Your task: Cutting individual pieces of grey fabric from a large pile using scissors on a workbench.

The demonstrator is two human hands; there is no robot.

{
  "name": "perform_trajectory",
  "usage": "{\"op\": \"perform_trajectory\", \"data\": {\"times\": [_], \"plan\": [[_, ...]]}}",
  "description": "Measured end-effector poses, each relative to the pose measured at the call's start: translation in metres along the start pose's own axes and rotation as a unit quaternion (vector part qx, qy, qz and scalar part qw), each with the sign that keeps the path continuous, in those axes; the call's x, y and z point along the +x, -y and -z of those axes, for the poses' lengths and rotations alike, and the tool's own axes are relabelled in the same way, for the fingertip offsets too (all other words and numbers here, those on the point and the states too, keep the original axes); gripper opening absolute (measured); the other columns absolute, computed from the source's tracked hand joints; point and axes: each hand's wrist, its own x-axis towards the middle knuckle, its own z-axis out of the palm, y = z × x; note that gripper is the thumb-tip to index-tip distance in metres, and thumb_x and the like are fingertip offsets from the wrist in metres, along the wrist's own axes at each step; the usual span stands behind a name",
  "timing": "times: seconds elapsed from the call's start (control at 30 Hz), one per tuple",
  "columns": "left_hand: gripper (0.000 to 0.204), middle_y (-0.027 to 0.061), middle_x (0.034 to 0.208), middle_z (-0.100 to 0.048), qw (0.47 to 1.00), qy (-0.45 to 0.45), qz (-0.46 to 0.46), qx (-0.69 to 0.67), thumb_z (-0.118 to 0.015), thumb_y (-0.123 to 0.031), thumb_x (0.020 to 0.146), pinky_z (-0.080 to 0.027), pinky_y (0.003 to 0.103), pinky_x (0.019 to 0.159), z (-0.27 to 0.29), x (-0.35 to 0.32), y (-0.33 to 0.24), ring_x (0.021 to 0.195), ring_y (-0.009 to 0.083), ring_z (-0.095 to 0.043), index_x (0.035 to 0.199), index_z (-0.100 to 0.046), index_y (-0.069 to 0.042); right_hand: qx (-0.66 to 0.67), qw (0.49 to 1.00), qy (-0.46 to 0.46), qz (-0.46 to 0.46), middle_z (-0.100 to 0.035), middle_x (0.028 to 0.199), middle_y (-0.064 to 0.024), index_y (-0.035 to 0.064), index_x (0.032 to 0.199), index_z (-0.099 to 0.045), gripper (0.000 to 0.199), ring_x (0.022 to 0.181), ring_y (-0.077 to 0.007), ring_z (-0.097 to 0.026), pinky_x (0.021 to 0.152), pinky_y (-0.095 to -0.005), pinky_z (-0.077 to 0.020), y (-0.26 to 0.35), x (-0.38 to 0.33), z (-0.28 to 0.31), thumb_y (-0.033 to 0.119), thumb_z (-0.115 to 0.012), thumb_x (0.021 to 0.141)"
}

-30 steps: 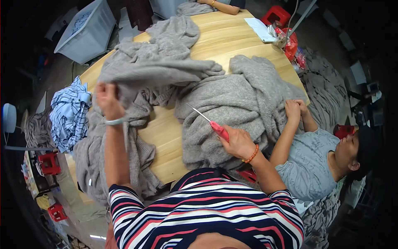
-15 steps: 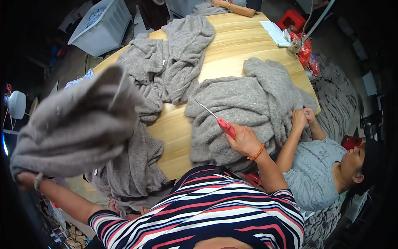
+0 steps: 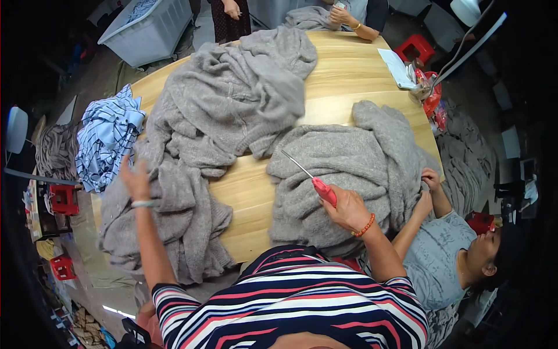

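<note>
The red-handled tool [image 3: 324, 190] sits in the right hand [image 3: 349, 210], whose grip is closed around its handle, the thin metal shaft pointing up and to the left over the right-hand knit pile [image 3: 331, 151]; whether the tip touches the cloth I cannot tell. That grey pile lies bunched on the near right part of the desk [image 3: 244, 185], one thick fold running along its right side. The left hand [image 3: 135, 179] is blurred, its grip slack and fingers spread — nothing seems to be held — above the near left knit heap [image 3: 168, 212]. Beyond that, the far knit heap [image 3: 215, 93] spreads loosely toward the back edge, with a strip of bare wood between it and the right-hand pile. A co-worker [image 3: 433, 267] in a grey-blue top sits at the right, both hands at the pile's right edge. At the left edge of the desk is a blue striped bundle [image 3: 110, 136]; farther out stand a pale plastic tub [image 3: 160, 41] and — behind the far right corner — a red stool [image 3: 414, 47]. White sheets [image 3: 397, 67] lie near that corner.
</note>
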Motion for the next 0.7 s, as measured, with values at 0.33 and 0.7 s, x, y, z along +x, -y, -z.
{"op": "perform_trajectory", "data": {"times": [0.33, 0.7], "plan": [[0.083, 0.0209, 0.139, -0.045, 0.903, 0.309, -0.289, -0.074, -0.084, -0.028, 0.067, -0.035, 0.047, 0.107, -0.233, -0.099, -0.211, 0.129, 0.0391, -0.043, 0.138, -0.045, -0.010, -0.004, 0.998, -0.022, -0.052, -0.063, 0.071, -0.0239, 0.0047, 0.094, -0.057, 0.021, 0.071, -0.0452, -0.063, 0.067, -0.0534, -0.0501, 0.006, -0.005, 0.000, 0.024, -0.064, 0.087], [0.080, 0.0221, 0.135, -0.044, 0.951, 0.197, -0.223, 0.082, -0.081, -0.029, 0.071, -0.038, 0.051, 0.100, -0.238, -0.138, -0.085, 0.124, 0.0384, -0.044, 0.139, -0.042, -0.011, 0.037, 0.994, -0.036, -0.093, -0.063, 0.075, -0.0234, 0.0041, 0.099, -0.058, 0.021, 0.074, -0.0443, -0.063, 0.065, -0.0491, -0.0501, 0.006, -0.012, 0.009, 0.020, -0.066, 0.086]]}}
